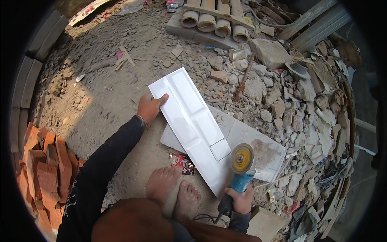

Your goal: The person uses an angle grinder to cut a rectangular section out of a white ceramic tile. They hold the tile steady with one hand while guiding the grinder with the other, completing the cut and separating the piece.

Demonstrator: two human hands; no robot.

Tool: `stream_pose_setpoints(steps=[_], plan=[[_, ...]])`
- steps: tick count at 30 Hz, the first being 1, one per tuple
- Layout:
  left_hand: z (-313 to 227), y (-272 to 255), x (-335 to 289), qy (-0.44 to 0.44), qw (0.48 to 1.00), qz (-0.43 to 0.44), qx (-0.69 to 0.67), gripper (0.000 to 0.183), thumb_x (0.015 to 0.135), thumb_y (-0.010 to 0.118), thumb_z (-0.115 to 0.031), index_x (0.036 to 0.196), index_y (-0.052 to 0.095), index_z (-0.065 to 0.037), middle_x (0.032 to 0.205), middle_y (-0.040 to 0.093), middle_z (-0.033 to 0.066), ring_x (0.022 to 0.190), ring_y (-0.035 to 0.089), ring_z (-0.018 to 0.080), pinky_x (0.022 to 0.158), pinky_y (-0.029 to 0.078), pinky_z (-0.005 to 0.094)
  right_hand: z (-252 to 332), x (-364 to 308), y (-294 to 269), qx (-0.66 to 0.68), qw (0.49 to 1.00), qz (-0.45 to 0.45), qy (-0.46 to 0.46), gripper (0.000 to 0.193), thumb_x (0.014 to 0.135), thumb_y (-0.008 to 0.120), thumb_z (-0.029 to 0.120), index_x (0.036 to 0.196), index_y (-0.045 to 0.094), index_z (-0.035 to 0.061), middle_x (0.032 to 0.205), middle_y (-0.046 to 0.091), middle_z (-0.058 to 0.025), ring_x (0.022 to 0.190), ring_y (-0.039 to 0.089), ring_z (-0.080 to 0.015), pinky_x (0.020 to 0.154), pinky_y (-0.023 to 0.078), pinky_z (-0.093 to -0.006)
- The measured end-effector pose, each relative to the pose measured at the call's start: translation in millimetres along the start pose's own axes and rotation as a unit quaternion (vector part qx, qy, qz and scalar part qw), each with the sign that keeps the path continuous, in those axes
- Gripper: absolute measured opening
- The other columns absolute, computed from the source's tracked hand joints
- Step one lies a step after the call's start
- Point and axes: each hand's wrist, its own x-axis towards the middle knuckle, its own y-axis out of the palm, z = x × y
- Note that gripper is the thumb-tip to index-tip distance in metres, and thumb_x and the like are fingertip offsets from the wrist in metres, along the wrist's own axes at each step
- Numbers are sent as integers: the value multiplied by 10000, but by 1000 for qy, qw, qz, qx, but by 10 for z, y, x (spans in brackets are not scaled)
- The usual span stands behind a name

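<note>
A long white wall tile (191, 121) with raised rectangular panels lies slanted in front of me. Dark lines mark one panel near its right edge. My left hand (150, 108) grips the tile's upper left edge, thumb on top and the other fingers mostly hidden beneath. In my right hand (242, 199) is a blue and black angle grinder (240, 182), its handle wrapped by my fingers. The grinder's round disc (242, 158) is beside the tile's lower right edge; whether they touch, I cannot tell. Under the tile rests a grey slab (258, 149).
Broken bricks (50, 173) are piled at the left. Stone and tile rubble (278, 97) covers the right side. Several pipes (213, 24) lie on a block at the back. My bare feet (173, 191) and a red and black packet (182, 163) are close to the tile.
</note>
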Motion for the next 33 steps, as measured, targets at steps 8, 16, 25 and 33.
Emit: stream_pose_setpoints(steps=[8,16,25,33], plan=[[133,-34,-264,-28,999,-21,24,524,996,850,-384,1036,745,127,941,791,158,812,752,205,736,595,355,4,24,40,28,999,30,1,461,787,859,-42,1198,654,2,956,721,-44,798,703,-156,737,581,-317],[262,-122,-421,-36,999,-1,14,533,995,852,-413,1079,739,102,934,782,125,760,730,163,662,586,306,-35,-7,-70,5,1000,26,-2,464,770,875,5,1181,660,1,953,731,-47,802,704,-157,747,586,-320],[322,-102,-591,-43,998,16,-50,482,1052,771,-441,1163,715,24,969,753,47,813,685,125,707,562,286,-126,7,-146,10,999,-26,-19,444,766,888,19,1160,685,7,960,737,-43,812,702,-160,757,581,-328],[88,158,-74,38,993,-9,111,501,1011,785,-404,1045,763,95,948,791,208,864,759,287,779,576,408,-109,-28,-293,-8,999,-32,11,430,765,895,30,1141,686,9,969,740,-48,812,702,-160,770,572,-320]])
